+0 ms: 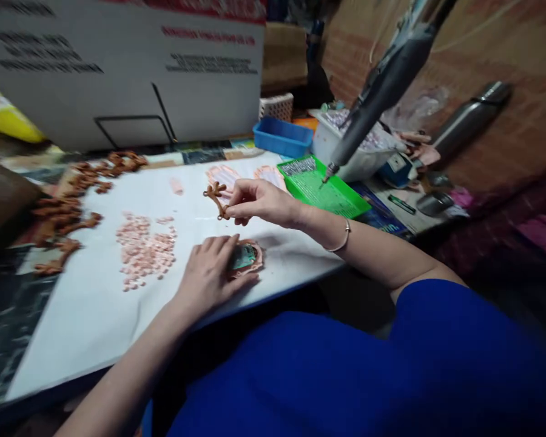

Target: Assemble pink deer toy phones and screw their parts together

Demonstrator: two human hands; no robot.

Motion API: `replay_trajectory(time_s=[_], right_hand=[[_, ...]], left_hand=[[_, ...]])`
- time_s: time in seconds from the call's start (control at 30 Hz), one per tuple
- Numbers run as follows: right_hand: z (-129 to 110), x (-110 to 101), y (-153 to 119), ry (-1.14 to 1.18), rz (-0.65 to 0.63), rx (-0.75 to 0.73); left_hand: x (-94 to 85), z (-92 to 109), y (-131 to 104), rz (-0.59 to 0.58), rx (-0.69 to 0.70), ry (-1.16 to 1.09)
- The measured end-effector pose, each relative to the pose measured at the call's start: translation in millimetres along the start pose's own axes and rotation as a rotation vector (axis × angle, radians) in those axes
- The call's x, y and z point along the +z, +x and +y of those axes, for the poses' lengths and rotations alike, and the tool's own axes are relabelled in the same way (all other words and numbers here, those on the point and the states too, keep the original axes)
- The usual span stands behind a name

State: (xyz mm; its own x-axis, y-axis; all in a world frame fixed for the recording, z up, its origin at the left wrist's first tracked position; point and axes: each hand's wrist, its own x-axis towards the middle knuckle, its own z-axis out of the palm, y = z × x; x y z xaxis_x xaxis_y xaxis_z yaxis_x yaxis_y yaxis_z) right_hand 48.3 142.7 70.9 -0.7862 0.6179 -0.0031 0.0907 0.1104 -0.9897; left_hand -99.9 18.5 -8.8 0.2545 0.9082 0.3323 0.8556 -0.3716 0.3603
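Note:
Between the thumb and fingers of my right hand [266, 203] is a brown branching plastic part [216, 197], shaped like a small antler, held above the table. Below it, my left hand [209, 267] grips a pink rounded casing [258, 258] against the white tabletop near its front edge. A green piece [244, 256], which looks like a circuit board, shows inside the casing. My left fingers cover part of both. To the left lies a spread of small pale pink pieces [145, 249]. Two larger pink-rimmed pieces [270, 176] rest behind my right hand, partly hidden by it.
More brown branching parts [64, 212] are heaped along the table's left side. A green tray [323, 188] stands at right, with a hanging electric screwdriver [368, 91] above it. A blue bin [283, 136], a white tub [332, 142] and a large carton [127, 79] line the back.

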Motion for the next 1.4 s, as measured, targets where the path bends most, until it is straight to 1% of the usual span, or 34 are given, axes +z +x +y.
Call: replay_trajectory(time_s=[0.1,0.17,0.23,0.27,0.37,0.47,0.6,0.73,0.83,0.97,1.07,1.13,1.2,1.3,1.37,1.4], right_hand=[[28,-19,-50,0.066,0.074,0.082],[43,-22,-75,0.137,0.103,0.144],[54,-21,-91,0.200,0.104,0.185],[58,-18,-97,0.223,0.101,0.192],[64,-7,-109,0.280,0.102,0.179],[67,3,-115,0.276,0.129,0.131],[70,8,-118,0.215,0.178,0.100],[72,6,-118,0.221,0.123,0.058],[71,5,-119,0.176,0.111,0.035],[66,9,-121,0.028,0.157,0.044],[64,12,-123,-0.137,0.214,0.000],[63,13,-122,-0.248,0.225,-0.040],[63,12,-121,-0.312,0.198,-0.056],[60,8,-118,-0.374,0.125,-0.037],[56,4,-117,-0.458,0.082,-0.041],[54,2,-117,-0.511,0.083,-0.054]], left_hand=[[8.2,12,-4,0.029,0.021,-0.055],[13.1,20,-7,0.077,0.019,-0.104],[15.6,27,-10,0.123,-0.010,-0.132],[15.7,29,-11,0.128,-0.033,-0.144],[12.6,35,-14,0.059,-0.097,-0.189],[8.9,38,-14,0.030,-0.125,-0.178],[8.0,41,-13,0.039,-0.072,-0.035],[8.3,41,-12,0.046,-0.006,0.039],[7.9,41,-13,0.046,-0.002,0.055],[7.6,41,-13,0.036,-0.022,0.058],[8.2,41,-13,0.044,-0.046,0.044],[8.6,41,-13,0.033,-0.057,0.042],[8.8,41,-13,0.023,-0.056,0.046],[9.0,41,-14,0.030,-0.056,0.054],[9.3,41,-14,0.043,-0.053,0.049],[9.7,41,-14,0.046,-0.053,0.044]])
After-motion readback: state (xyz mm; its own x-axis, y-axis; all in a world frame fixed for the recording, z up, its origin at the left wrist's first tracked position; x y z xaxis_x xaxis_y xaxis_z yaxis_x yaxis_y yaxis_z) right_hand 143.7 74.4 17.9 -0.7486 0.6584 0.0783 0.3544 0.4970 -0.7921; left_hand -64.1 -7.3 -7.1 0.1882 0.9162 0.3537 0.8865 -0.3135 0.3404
